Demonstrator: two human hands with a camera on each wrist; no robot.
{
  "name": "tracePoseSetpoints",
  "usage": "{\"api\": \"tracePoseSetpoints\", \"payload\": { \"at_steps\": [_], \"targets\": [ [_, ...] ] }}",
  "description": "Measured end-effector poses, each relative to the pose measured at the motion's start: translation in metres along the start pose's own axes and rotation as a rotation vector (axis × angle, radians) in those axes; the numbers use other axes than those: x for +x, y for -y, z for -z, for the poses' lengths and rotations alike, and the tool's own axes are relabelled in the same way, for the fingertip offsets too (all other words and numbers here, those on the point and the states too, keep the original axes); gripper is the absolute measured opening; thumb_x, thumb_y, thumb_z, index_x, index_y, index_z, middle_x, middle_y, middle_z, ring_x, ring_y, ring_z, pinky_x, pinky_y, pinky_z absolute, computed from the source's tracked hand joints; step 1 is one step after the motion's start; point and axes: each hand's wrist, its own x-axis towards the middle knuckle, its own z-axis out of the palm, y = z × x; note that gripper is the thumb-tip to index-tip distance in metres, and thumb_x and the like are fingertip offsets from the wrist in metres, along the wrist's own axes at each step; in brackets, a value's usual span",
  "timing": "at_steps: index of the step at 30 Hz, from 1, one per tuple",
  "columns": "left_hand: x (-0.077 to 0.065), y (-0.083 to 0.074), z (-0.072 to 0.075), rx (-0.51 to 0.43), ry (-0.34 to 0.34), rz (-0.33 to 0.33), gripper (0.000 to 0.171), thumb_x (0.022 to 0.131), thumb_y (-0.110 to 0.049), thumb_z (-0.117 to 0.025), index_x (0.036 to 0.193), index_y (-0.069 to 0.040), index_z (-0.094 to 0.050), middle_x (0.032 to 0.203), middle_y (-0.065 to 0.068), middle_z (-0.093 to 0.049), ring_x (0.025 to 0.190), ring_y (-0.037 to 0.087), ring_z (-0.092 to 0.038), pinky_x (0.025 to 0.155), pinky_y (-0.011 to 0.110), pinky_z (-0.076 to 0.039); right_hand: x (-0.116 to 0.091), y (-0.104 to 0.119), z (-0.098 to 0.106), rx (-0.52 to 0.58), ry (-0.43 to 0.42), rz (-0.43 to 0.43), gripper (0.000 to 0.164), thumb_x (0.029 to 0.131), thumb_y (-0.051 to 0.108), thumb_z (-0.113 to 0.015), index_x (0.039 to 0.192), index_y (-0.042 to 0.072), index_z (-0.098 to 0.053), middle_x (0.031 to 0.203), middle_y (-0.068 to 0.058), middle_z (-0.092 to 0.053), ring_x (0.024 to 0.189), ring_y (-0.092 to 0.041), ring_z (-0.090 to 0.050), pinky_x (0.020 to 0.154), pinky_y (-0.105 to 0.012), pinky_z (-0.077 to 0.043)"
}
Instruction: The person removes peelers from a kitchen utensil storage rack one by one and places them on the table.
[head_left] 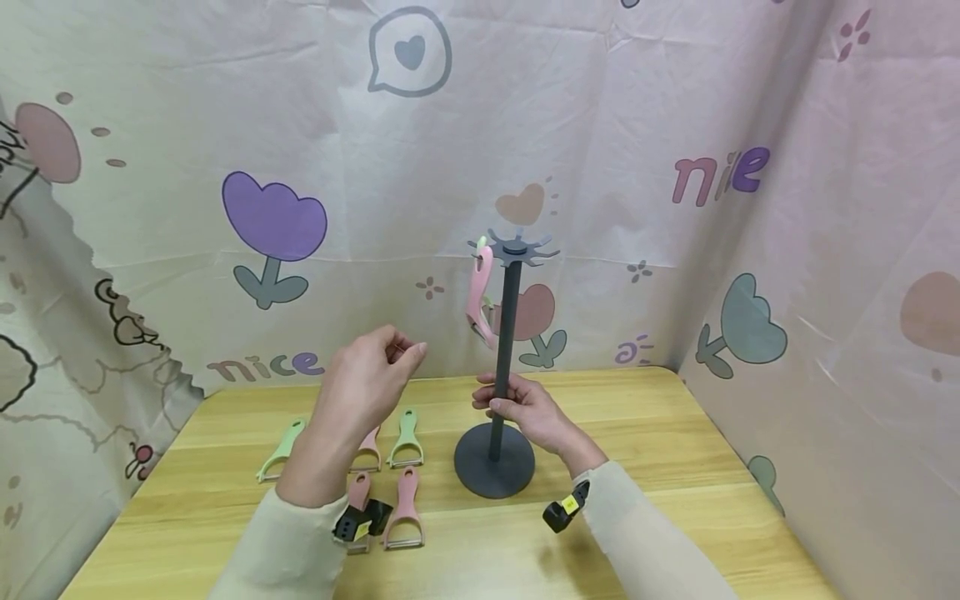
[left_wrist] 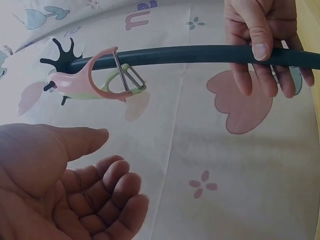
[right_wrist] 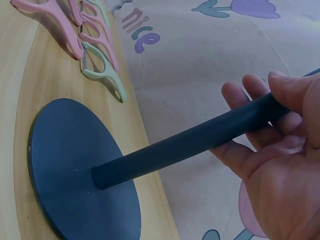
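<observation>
My right hand (head_left: 536, 410) grips the pole of a dark stand (head_left: 507, 325) low down, thumb in front and fingers round behind. The stand is upright on its round base (head_left: 476, 475), with a ring of hooks at the top. A pink peeler (head_left: 478, 287) hangs there on the left side, in front of a green peeler (head_left: 482, 242) that it mostly covers. To the left of the stand my left hand (head_left: 363, 379) is in the air, holding nothing, its fingers loosely curled and the thumb apart from them, as the left wrist view shows.
Several peelers lie on the wooden table (head_left: 630, 467) left of the base: a green peeler (head_left: 407, 427), a pink peeler (head_left: 407, 496), another green peeler (head_left: 283, 450) and pink ones partly hidden by my left arm. A printed curtain (head_left: 360, 208) hangs behind and along the sides.
</observation>
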Motion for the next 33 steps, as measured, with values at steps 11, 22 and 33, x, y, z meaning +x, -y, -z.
{"api": "tracePoseSetpoints", "payload": {
  "at_steps": [11,22,33],
  "targets": [
    [0.007,-0.025,-0.003,-0.187,-0.056,-0.077,0.030,0.106,-0.038,-0.065,0.126,-0.016,-0.069,0.114,0.005,-0.069,0.107,0.027,-0.064,0.093,0.044,-0.054,0.001,0.000,0.000,-0.008,-0.011,-0.010,0.041,0.105,0.002,-0.058,0.146,0.001,-0.056,0.133,-0.027,-0.068,0.125,-0.038,-0.068,0.106,-0.046,-0.055],
    [0.016,-0.047,-0.008,-0.276,-0.114,-0.185,0.045,0.096,-0.042,-0.079,0.131,-0.017,-0.069,0.129,0.004,-0.066,0.126,0.026,-0.060,0.107,0.051,-0.049,0.001,-0.001,0.000,-0.003,-0.011,-0.013,0.040,0.105,0.000,-0.057,0.146,0.001,-0.056,0.131,-0.024,-0.069,0.122,-0.033,-0.070,0.106,-0.045,-0.055],
    [0.026,-0.061,-0.014,-0.342,-0.102,-0.202,0.046,0.094,-0.041,-0.081,0.131,-0.018,-0.069,0.132,0.004,-0.065,0.129,0.026,-0.060,0.109,0.050,-0.048,0.000,-0.002,0.001,0.013,-0.003,-0.007,0.041,0.105,0.001,-0.059,0.146,0.001,-0.057,0.132,-0.028,-0.068,0.124,-0.036,-0.069,0.107,-0.047,-0.055]
  ]
}}
